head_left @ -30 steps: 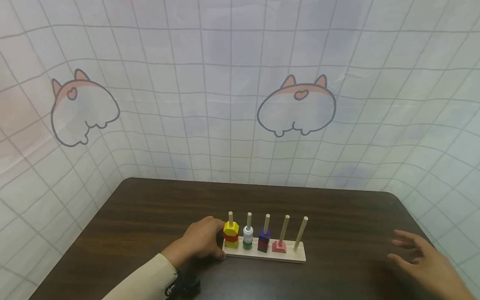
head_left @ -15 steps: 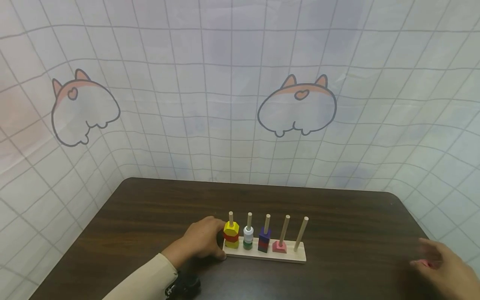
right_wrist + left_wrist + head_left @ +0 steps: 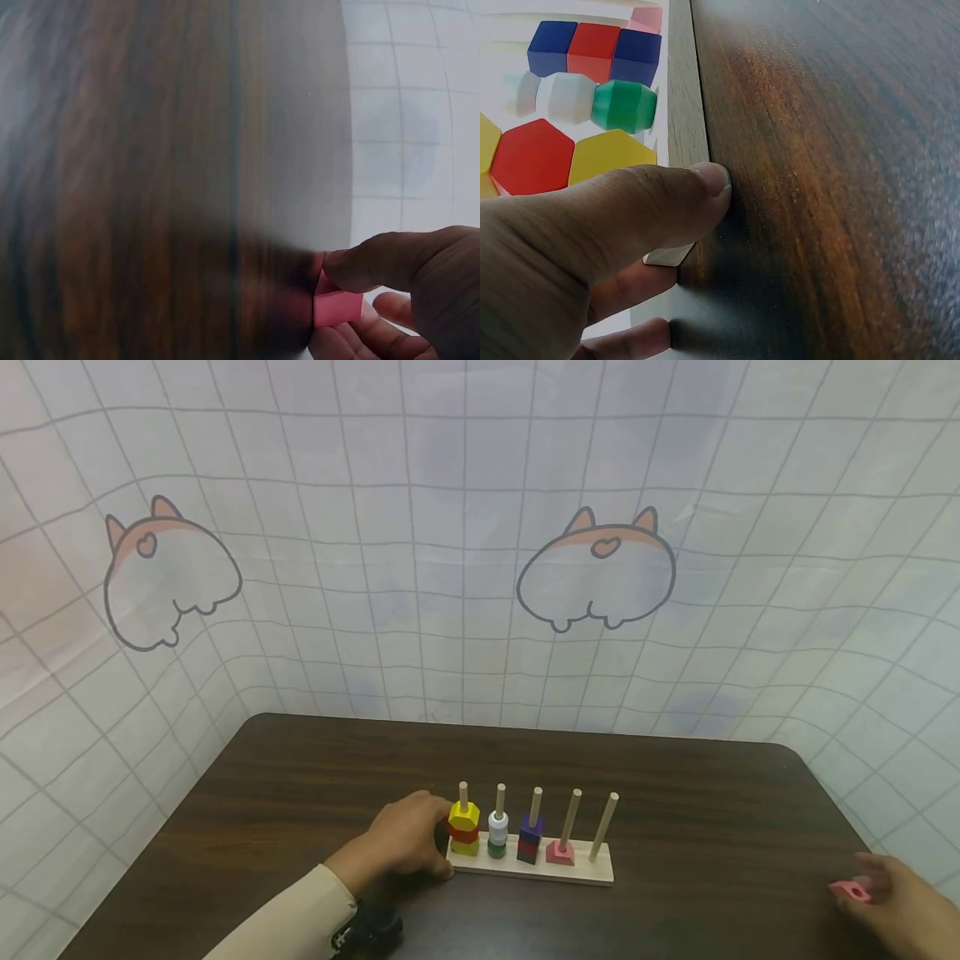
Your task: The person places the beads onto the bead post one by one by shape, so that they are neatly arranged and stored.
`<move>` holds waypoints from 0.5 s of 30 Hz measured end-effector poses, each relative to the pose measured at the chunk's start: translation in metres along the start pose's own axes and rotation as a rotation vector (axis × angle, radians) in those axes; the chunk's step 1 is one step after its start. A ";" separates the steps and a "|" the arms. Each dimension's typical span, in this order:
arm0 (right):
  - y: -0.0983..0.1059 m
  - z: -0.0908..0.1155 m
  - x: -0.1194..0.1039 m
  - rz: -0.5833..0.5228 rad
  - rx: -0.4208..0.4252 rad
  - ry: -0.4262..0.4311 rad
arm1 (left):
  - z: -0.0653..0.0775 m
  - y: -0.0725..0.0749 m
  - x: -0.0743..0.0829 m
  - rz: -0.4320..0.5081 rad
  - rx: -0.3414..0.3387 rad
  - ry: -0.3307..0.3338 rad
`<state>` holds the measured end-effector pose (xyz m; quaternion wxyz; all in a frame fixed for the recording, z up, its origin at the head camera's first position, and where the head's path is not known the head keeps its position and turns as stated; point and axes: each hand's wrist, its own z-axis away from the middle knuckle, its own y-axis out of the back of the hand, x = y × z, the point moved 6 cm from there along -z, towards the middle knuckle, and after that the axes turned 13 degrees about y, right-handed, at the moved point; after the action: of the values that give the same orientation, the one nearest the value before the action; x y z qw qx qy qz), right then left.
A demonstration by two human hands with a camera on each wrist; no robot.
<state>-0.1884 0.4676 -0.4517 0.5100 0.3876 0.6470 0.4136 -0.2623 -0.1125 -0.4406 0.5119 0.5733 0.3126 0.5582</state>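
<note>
At the left end of the wooden peg board [image 3: 525,872], my left hand [image 3: 408,833] grips the base; its thumb [image 3: 652,199] lies along the front edge and the fingers curl behind. Stacked on the pegs are yellow and red hexagons [image 3: 464,828], white and green rounded beads [image 3: 497,835], blue and red square blocks [image 3: 529,840], and one pink trapezoid block [image 3: 561,853]. The rightmost peg [image 3: 603,828] is bare. Far to the right, my right hand [image 3: 911,902] pinches another pink block [image 3: 337,308] with a hole through it, between thumb and fingers.
The dark wooden table [image 3: 337,760] has rounded far corners. White grid-patterned cloth [image 3: 375,568] hangs behind it and at both sides. A black device [image 3: 369,930] sits under the left wrist.
My right hand has moved right and slightly toward me, from loosely spread fingers to pinching the pink block. My left hand stays on the peg board.
</note>
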 end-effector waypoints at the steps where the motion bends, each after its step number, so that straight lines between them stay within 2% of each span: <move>1: 0.000 -0.001 -0.002 -0.009 0.008 0.008 | 0.000 0.000 0.000 -0.001 0.000 0.000; 4: -0.003 -0.006 -0.012 -0.030 0.014 0.034 | 0.000 0.000 0.000 -0.002 0.001 -0.002; 7: -0.009 -0.012 -0.025 -0.059 -0.055 0.051 | 0.000 0.000 -0.001 -0.002 0.002 -0.003; 10: -0.015 -0.020 -0.042 -0.070 -0.089 0.068 | 0.000 -0.001 -0.001 -0.002 0.003 -0.002; 15: -0.023 -0.033 -0.072 -0.100 -0.055 0.127 | -0.001 -0.001 -0.001 -0.001 0.000 -0.004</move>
<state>-0.2100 0.3877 -0.4444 0.4984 0.3136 0.6849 0.4292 -0.2629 -0.1129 -0.4414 0.5129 0.5741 0.3120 0.5568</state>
